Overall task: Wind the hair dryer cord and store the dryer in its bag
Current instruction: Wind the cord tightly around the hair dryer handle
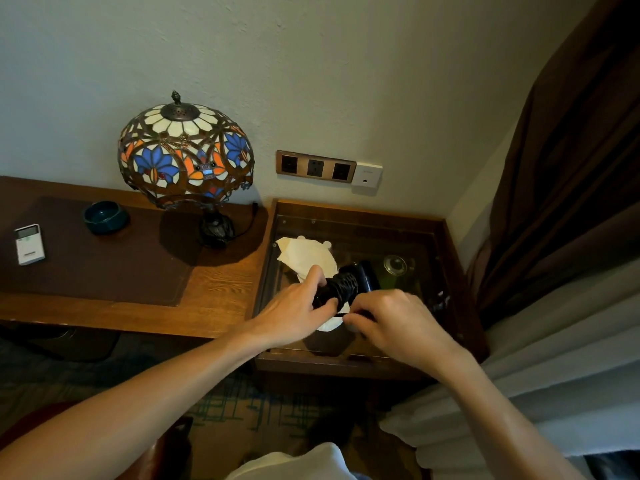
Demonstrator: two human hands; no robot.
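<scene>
A black hair dryer [362, 277] is held above the glass-topped side table [446, 271], its handle wrapped in tight turns of black cord [341, 289]. My left hand [294, 311] grips the wrapped handle from the left. Just to the right, my right hand [394, 322] pinches the cord's end below the dryer; the end itself is hidden by my fingers. A white cloth bag [304, 254] lies on the glass behind and under the dryer, partly covered by my hands.
A stained-glass lamp [185, 154] stands on the wooden desk [221, 299] to the left, with a dark ashtray [105, 216] and a white remote [29, 244]. Wall sockets [315, 167] sit above the side table. Brown and white curtains [571, 216] hang at the right.
</scene>
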